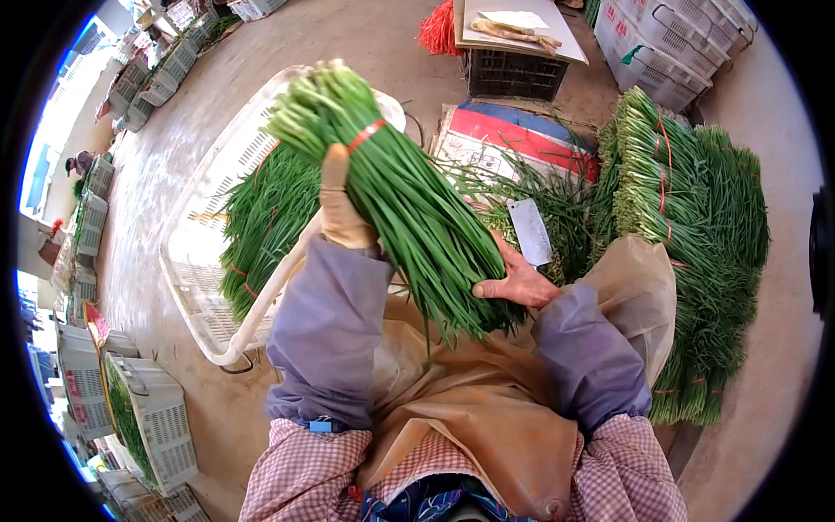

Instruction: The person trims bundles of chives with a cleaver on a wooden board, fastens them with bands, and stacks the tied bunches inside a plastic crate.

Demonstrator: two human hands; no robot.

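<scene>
A thick bundle of garlic chives point(422, 213), tied near its pale stem ends with a red band, is held up slantwise in front of me. My left hand point(344, 204), in a tan glove, is wrapped around its upper part just below the band. The bare right hand point(519, 280) grips the leafy lower end, thumb across the front and fingers partly hidden. Under the bundle, at left, a white plastic crate point(184, 252) holds more banded chives point(271, 204). Beside my right hand, a flat whitish piece point(529, 231) lies against loose chives point(570, 222).
Banded chives are piled high at right point(683, 200). Ahead stands a black crate point(515, 74) topped by a board, with red ties point(438, 28) beside it. White crates point(665, 43) are stacked at far right; more crates point(156, 413) line the left side. A tan apron covers my lap.
</scene>
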